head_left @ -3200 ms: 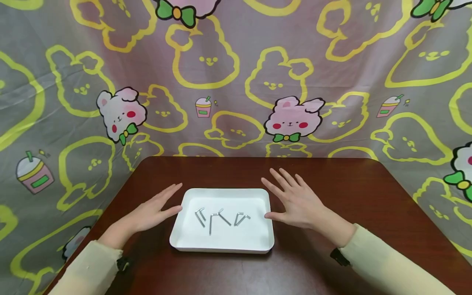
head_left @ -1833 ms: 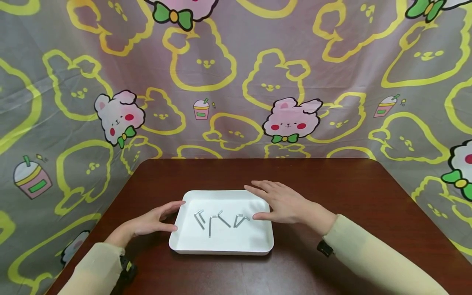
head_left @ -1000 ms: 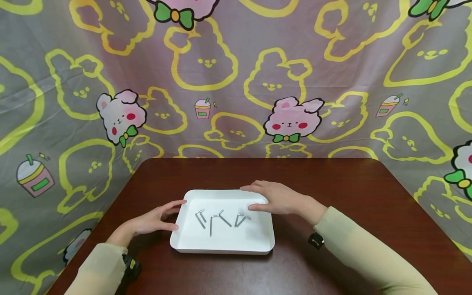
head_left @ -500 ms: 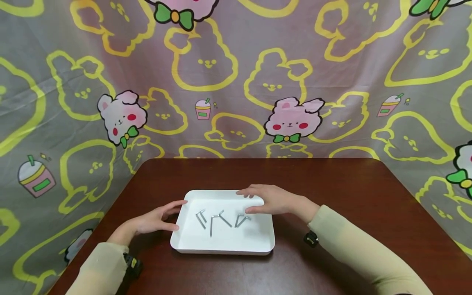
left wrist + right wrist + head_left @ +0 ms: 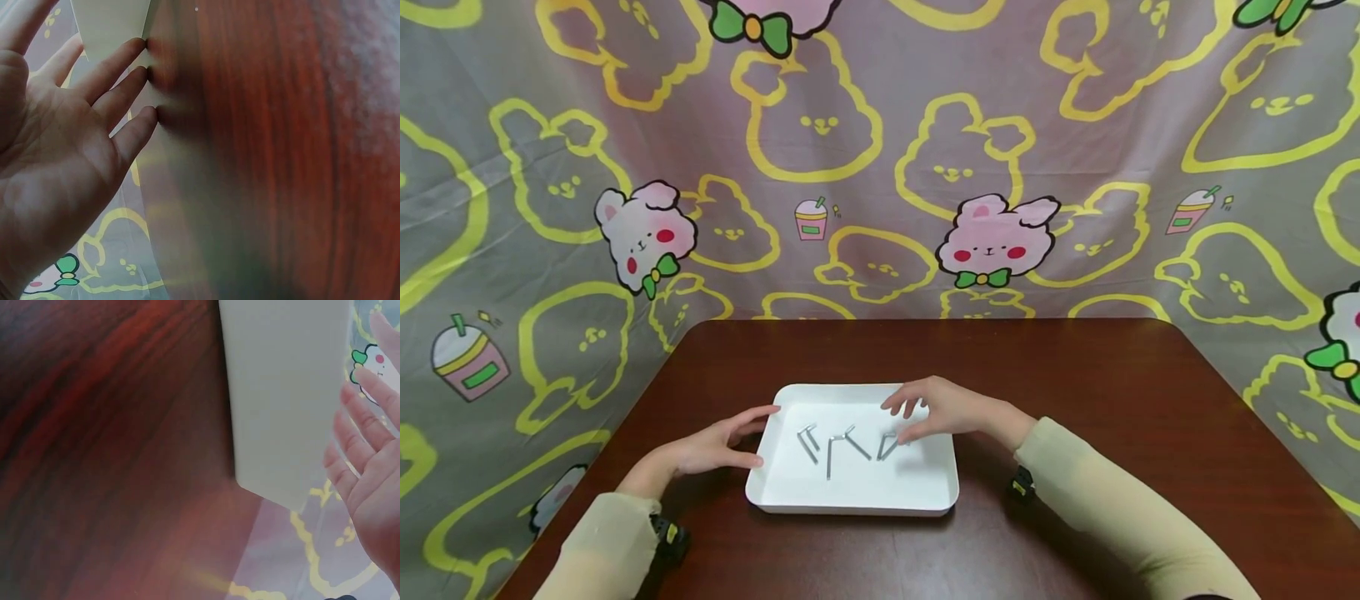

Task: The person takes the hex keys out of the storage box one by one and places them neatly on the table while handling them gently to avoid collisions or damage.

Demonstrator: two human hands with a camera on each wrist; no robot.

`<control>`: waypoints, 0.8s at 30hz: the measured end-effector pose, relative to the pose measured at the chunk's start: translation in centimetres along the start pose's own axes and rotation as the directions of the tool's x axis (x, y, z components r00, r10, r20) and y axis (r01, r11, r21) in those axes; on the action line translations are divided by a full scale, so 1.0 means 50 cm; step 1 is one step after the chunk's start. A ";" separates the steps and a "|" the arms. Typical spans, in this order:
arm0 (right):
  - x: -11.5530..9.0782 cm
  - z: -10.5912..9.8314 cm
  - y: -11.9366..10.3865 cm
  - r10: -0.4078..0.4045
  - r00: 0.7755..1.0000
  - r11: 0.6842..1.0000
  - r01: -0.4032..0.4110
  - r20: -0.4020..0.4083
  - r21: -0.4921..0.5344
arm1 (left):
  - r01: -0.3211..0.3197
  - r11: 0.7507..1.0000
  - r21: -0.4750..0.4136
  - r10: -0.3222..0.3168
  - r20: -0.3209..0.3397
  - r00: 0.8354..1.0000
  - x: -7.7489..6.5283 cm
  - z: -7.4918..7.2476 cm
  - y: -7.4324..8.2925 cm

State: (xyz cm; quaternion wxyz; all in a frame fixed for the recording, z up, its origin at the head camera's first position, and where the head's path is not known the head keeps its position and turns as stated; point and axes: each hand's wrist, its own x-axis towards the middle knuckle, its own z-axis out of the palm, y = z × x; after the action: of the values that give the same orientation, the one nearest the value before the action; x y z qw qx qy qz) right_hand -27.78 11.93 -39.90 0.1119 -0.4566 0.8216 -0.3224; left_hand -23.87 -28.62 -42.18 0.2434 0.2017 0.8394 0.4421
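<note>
A shallow white tray (image 5: 887, 497) sits on the table with several silver L-shaped hex keys lying in it. One pair of hex keys (image 5: 807, 447) is at the left, a hex key (image 5: 830, 458) stands out in the middle beside another (image 5: 860, 447), and a hex key pair (image 5: 886, 447) lies at the right. My left hand (image 5: 718, 443) rests at the tray's left edge, thumb and fingers spread; three of its fingertips (image 5: 150, 114) meet the tabletop. Over the tray's right part hovers my right hand (image 5: 951, 410), fingers bent downward and holding nothing, its thumb overlapping the rightmost hex key.
The dark red-brown table (image 5: 1045, 367) extends behind the tray and to both sides. A grey cloth (image 5: 880, 100) with cartoon rabbit prints hangs behind and beside the table. Dark wrist-worn devices sit at both cuffs, the left one (image 5: 670, 537) close above the table.
My right hand has come from beside the tray to over its right part, fingers bending down toward the rightmost hex keys. My left hand moved in to the left rim and stays there.
</note>
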 end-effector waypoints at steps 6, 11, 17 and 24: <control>0.005 0.020 0.018 0.037 0.999 0.999 -0.037 -0.012 -0.001 | -0.002 1.000 -0.001 0.002 0.002 1.000 0.001 0.001 -0.001; 0.006 0.035 0.030 0.074 0.997 0.997 -0.073 -0.015 0.022 | -0.012 1.000 0.009 0.012 0.007 1.000 0.001 0.001 0.000; 0.006 0.041 0.028 0.073 0.997 0.997 -0.073 -0.027 -0.016 | -0.017 1.000 0.025 0.017 0.007 1.000 0.000 0.001 0.002; 0.008 0.041 0.023 0.101 0.994 0.982 -0.106 -0.040 -0.158 | -0.012 1.000 0.015 0.012 0.006 1.000 -0.001 0.002 0.003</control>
State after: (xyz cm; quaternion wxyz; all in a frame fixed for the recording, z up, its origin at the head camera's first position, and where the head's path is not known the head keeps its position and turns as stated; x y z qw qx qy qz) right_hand -27.81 11.17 -42.14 0.0785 -0.4158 0.8691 -0.2563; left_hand -23.73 -28.49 -42.09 0.2415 0.2098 0.8409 0.4366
